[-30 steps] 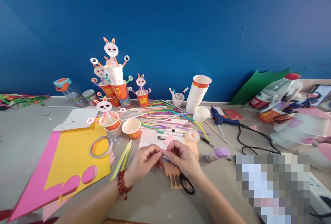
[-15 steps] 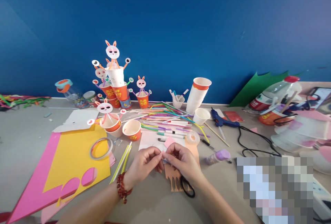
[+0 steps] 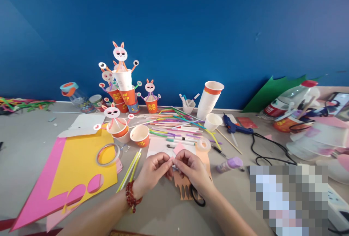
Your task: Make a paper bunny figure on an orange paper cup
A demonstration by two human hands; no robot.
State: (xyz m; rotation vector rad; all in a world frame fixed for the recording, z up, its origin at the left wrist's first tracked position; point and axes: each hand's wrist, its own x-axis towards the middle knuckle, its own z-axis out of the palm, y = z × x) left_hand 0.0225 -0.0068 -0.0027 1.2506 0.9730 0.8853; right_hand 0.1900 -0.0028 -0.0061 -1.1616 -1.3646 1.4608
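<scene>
Tiny bit: a small pale pink scrap [image 3: 172, 158], so little that its shape is hard to make out.
Where it is: right between the two hands, in front of the white sheet [image 3: 155, 146].
Left hand: the left hand [image 3: 152, 170] is bent in, with thumb and finger pinched tight on the scrap and the other fingers curled under.
Right hand: the right hand [image 3: 194, 170] does the same from the other side, so the fingertips nearly meet.
Arms: both reach in from the bottom edge, which cuts them off; red beads [image 3: 131, 196] go round the left wrist.
Pink paper: a pink piece [image 3: 179, 149] shows just behind the right fingers; I can't tell if they touch it.
Under the right hand: orange paper [image 3: 180, 178] with a cut, wavy edge, and a black loop [image 3: 201, 204]; the hand hides some of both.
Near by: yellow straws [image 3: 127, 172] by the left hand, a purple glue stick [image 3: 234, 162] by the right.
Hard to see: big blurry squares cover something at the bottom right.
</scene>
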